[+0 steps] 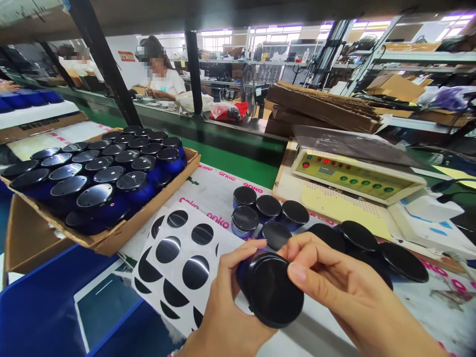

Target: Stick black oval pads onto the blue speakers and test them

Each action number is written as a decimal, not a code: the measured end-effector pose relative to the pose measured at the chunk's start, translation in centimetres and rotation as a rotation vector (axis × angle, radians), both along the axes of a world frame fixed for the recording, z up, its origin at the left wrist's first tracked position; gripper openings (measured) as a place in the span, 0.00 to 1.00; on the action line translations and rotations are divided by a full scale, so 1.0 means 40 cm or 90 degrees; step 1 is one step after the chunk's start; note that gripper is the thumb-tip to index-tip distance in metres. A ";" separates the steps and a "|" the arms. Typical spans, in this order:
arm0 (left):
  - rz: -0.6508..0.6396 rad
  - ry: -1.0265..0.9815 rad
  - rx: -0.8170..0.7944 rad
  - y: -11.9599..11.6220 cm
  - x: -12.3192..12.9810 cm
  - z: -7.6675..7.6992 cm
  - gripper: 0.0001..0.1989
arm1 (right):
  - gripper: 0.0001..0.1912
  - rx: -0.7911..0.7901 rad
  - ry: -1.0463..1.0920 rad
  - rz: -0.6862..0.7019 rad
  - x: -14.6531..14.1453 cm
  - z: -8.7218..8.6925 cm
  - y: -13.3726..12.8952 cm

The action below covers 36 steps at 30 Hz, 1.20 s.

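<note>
Left hand (226, 297), right hand (349, 292) closed on a black-lidded jar (274, 290), sticker sheet (186, 267) alongside

The held jar (242, 271) is shiny blue under a glossy black plastic lid (274, 291). The tray (159, 218) at ten o'clock is rough cardboard.

jars (269, 207) block the way ahead; passage runs left over the sticker sheet (181, 267).
</note>
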State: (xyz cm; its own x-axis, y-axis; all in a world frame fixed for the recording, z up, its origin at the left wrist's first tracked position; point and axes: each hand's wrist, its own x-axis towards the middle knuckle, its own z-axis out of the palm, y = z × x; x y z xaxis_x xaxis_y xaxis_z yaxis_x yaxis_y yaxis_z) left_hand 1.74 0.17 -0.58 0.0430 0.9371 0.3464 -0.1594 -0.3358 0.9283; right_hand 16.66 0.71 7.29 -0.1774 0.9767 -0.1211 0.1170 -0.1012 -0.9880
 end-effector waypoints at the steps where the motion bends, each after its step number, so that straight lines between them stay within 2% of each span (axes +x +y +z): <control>1: 0.006 0.004 0.003 0.000 0.002 -0.001 0.38 | 0.14 0.008 -0.009 -0.003 0.000 0.000 0.001; 11: 0.026 0.049 0.021 0.008 0.003 -0.010 0.38 | 0.12 0.094 -0.113 0.003 0.006 -0.011 0.001; 18: 0.038 0.091 0.051 0.014 0.000 -0.011 0.37 | 0.13 0.131 -0.160 -0.023 -0.001 -0.014 0.000; 23: 0.037 0.093 0.063 0.015 -0.002 -0.012 0.36 | 0.12 0.180 -0.187 -0.039 -0.011 -0.023 0.003; 28: 0.057 0.075 0.059 0.012 0.005 -0.022 0.35 | 0.11 0.200 -0.201 -0.063 -0.019 -0.014 -0.008; 36: -0.006 0.095 0.040 0.014 -0.015 -0.012 0.37 | 0.10 0.258 -0.212 -0.064 -0.021 -0.014 -0.014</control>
State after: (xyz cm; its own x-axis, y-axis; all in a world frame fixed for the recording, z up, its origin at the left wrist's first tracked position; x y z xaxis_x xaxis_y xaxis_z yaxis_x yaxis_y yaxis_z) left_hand 1.14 0.72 -1.07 0.1074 0.9132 0.3932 -0.0254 -0.3928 0.9193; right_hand 15.83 0.15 6.71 -0.0964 0.9670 0.2357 0.4398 0.2538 -0.8615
